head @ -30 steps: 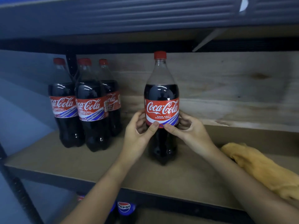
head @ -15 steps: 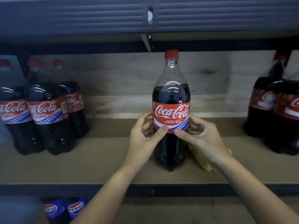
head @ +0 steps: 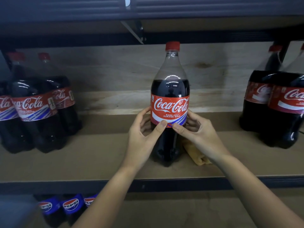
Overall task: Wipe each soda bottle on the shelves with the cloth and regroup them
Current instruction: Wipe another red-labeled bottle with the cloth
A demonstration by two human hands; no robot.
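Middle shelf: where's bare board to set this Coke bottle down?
Bare shelf board lies between the left Coca-Cola group and the held bottle, and again between the right hand and the right Coca-Cola group. Crowded: the yellow cloth right beside the bottle's base, under that hand.

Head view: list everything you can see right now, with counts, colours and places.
Centre Coca-Cola bottle: one, dark cola, red cap, upright mid-shelf.
Left Coca-Cola bottles: three visible, left of shelf.
Right Coca-Cola bottles: at least two, right edge.
Pepsi bottles: three blue labels, lower shelf.
Cloth: one, yellow, beside the centre bottle, mostly hidden.
Shelf: brown board, dark front edge.
Left hand, right hand: both in a grip on the centre bottle.
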